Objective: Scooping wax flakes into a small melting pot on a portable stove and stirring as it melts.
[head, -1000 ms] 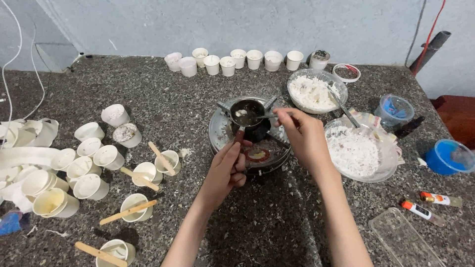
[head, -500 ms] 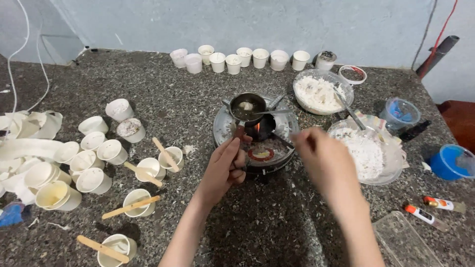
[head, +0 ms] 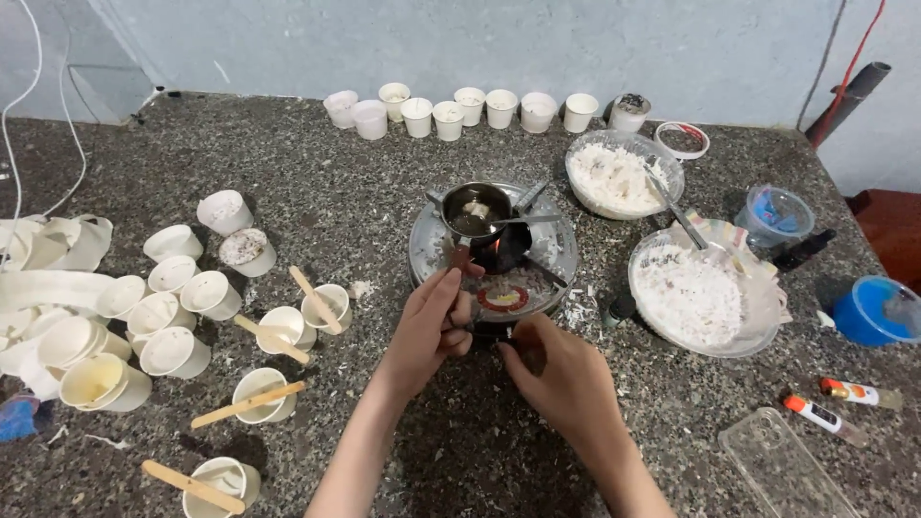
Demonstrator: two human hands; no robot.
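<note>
A small dark melting pot [head: 477,214] with white lumps in it sits over a flame on a round metal burner [head: 432,245]. A metal spoon [head: 523,220] rests across the pot's rim. My left hand [head: 434,324] grips the pot's reddish handle [head: 461,257]. My right hand [head: 556,376] lies low at the burner's near edge, fingers curled at its front; what they touch is hidden.
Two clear bowls of white flakes [head: 689,293] [head: 621,175] stand right of the burner. Paper cups with wooden sticks [head: 285,329] and empty cups [head: 144,326] crowd the left. A row of cups [head: 451,113] lines the wall. Blue containers [head: 871,309], glue tubes [head: 815,412] and a clear tray [head: 782,465] lie at right.
My right hand let go of the spoon, leaving it across the pot, and came down to the burner's near edge. My left hand stayed on the handle.
</note>
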